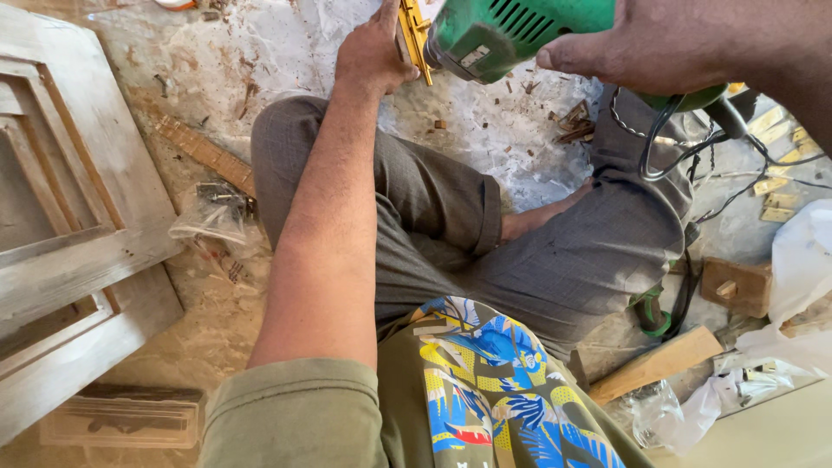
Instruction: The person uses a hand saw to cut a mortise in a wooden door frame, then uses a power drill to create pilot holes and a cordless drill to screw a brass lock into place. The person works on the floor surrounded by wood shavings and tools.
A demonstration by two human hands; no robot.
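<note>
Head view shows the right hand [693,43] wrapped tight around a green electric drill [511,30], up top. The left hand [373,52] pinches a yellow metal piece [414,35] (fingers very close). A slip could hurt them.

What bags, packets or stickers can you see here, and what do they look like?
Small pale rectangular sticker: on the green power drill that the right hand grips, top of view.
Clear crumpled plastic bag: on the floor left of the knee, small metal parts inside.
Clear plastic bag: on the floor at lower right, beside a wooden block.
White plastic bag: at the right edge, crumpled.
</note>
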